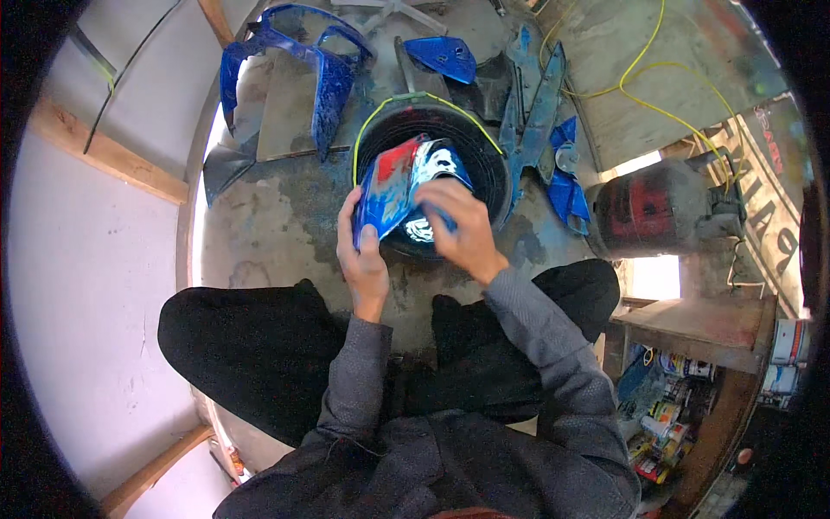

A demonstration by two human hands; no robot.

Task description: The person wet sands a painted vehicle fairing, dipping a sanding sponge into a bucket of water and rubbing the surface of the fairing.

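Observation:
A blue plastic fairing panel point(386, 197) with a red patch and dull, scuffed areas is held tilted over a round black bucket point(486, 138). My left hand point(363, 266) grips the panel's near left edge, thumb on top and fingers along the side. My right hand point(464, 227) is over the panel's right part, its fingers curled inward. Whatever lies under those fingertips is hidden. Bright, wet-looking reflections show beside and beneath the right hand. The bucket's yellow-green handle point(373, 117) leans against its rim.
Blue motorcycle body panels point(333, 95) lie beyond the bucket, with long scuffed panels point(523, 112) to its right. A dark red and black tank-like machine point(644, 208) stands farther right, near a yellow hose point(640, 60). A wooden shelf point(692, 324) holds cans and bottles.

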